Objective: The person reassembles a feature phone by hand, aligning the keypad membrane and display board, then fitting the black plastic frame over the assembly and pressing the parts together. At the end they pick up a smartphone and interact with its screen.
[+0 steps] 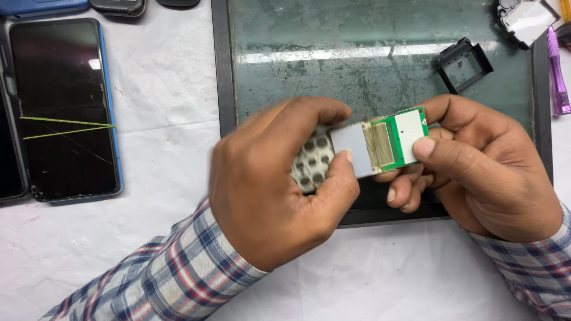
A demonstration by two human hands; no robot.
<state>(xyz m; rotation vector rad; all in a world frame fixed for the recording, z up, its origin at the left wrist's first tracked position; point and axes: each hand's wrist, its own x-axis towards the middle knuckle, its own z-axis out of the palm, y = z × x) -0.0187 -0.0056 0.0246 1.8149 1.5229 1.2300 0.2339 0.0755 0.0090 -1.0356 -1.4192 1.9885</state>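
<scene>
**Small circuit board being held over a scuffed work mat**

- White cloth (148, 249): being used as the table covering, creased and lightly stained.
- Green work mat (369, 65), dark-framed: being worked over; its surface is worn and scratched.
- Smartphone (62, 107), blue-edged, left of the mat: being held together by a thin green band across a cracked dark screen. Further handsets are being cropped by the top and left edges.
- Left hand (267, 184): being closed around a grey keypad sheet (312, 163), thumb and forefinger pinching the grey end of the board.
- Right hand (482, 166): being pinched on the green end of the board, thumb on top, fingers beneath.
- Circuit board (386, 141), green with a grey panel and a ribbon strip: being held between both hands, above the mat's near edge.
- Black square frame (465, 64), upper right of the mat, lying loose.
- Silver-faced part (526, 19) and purple pen-like tool (559, 77), at the right edge.

Risk, as judged: the ribbon strip is possibly being strained between the opposed grips; a twist or pull could tear it. The keypad sheet, mostly hidden, could be slipping unnoticed. Nothing is blocking the hands; the loose frame is lying well apart.
</scene>
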